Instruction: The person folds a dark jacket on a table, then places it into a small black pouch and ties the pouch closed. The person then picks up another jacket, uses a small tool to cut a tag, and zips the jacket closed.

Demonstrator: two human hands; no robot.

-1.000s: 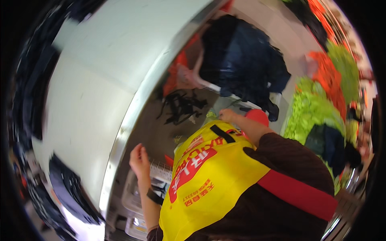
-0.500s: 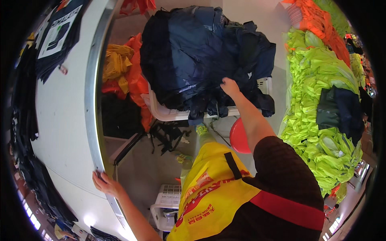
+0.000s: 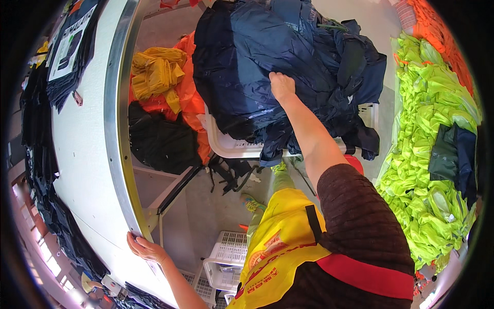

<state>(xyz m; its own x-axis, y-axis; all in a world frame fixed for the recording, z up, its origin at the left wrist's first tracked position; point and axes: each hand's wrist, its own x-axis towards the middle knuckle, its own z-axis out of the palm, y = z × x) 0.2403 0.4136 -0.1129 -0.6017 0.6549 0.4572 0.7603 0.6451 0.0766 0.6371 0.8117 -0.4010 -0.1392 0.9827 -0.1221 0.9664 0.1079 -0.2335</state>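
A big heap of navy-blue and black garments (image 3: 247, 62) lies in a white plastic basket (image 3: 226, 149) in front of me. My right hand (image 3: 282, 86) reaches onto the middle of the heap, fingers curled closed against the navy cloth; the fingertips are hidden, and it appears to grip a fold. At the lower left, my left hand (image 3: 146, 248) rests on the metal edge (image 3: 117, 129) of a white table, fingers stretched out and holding nothing.
Black garments (image 3: 38, 113) line the white table's (image 3: 77, 154) far side. Yellow folded cloth (image 3: 157, 72), orange cloth and a black bundle (image 3: 162, 139) sit beside the basket. Stacked lime-yellow garments (image 3: 427, 154) stand at right. A red round stool (image 3: 355, 164) and white crates (image 3: 226, 257) are below.
My right hand has moved up and left over the heap. The view has shifted, so the basket and lime stack appear farther right. My left hand remains at the table edge.
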